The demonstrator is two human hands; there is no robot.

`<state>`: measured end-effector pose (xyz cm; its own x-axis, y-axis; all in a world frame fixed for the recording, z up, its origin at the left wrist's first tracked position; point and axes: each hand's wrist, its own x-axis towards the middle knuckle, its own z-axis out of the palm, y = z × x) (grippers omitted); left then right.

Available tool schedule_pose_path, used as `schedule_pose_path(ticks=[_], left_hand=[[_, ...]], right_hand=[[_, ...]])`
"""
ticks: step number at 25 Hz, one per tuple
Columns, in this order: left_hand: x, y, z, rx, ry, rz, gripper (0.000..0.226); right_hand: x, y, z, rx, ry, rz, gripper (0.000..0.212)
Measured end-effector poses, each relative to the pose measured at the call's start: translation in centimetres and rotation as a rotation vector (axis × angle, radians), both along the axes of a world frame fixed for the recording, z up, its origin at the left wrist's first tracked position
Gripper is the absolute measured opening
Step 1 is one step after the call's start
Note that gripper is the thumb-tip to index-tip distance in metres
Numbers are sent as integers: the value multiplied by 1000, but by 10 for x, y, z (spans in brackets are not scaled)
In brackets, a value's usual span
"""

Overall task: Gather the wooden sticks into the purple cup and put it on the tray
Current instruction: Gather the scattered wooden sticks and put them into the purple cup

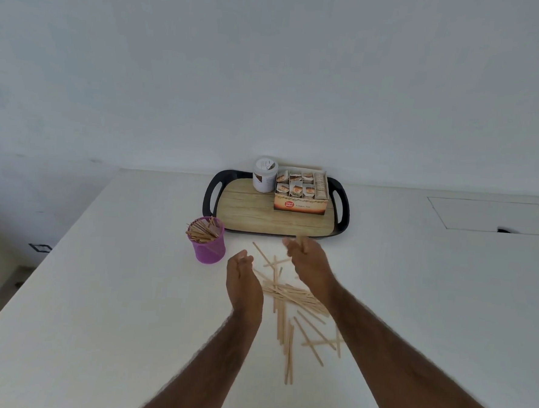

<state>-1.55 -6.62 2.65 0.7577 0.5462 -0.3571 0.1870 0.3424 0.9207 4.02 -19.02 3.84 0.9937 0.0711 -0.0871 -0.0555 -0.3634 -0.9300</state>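
A purple mesh cup [209, 247] stands on the white table, left of the tray's front corner, with several wooden sticks in it. Loose wooden sticks [290, 303] lie scattered on the table between my forearms. My left hand [242, 281] hovers edge-on over the left side of the pile, fingers together and empty. My right hand [308, 263] is raised over the far end of the pile, with a stick or two showing between its fingers. The black-rimmed tray [210, 194] with a wood-look base sits behind them.
On the tray's back right stand a white jar [264, 175] and an open box of tea bags [302, 193]. The table's left edge runs diagonally at the left. A rectangular hatch [488, 215] is set into the tabletop at the far right.
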Motion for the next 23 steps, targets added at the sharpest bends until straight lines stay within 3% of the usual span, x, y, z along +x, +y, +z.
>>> schedule_pose_path(ticks=[2,5,9,15,19,23], left_hand=[[-9,-9,2,-183,4,-4,30],[-21,-33,12,-601,34,-110,52],[-15,-53,34,-810,-64,-148,66],[0,-40,49,-1030,-113,-160,47],[0,-36,46,-961,-146,-210,35],[6,-29,47,-1015,-161,-225,34]], right_hand=[[1,2,19,447,103,-133,41],[4,9,45,749,82,-278,45],[-7,29,56,781,-2,-336,44],[-25,41,44,783,19,-203,48],[-28,37,49,836,22,-197,43],[-35,42,56,899,29,-227,33]])
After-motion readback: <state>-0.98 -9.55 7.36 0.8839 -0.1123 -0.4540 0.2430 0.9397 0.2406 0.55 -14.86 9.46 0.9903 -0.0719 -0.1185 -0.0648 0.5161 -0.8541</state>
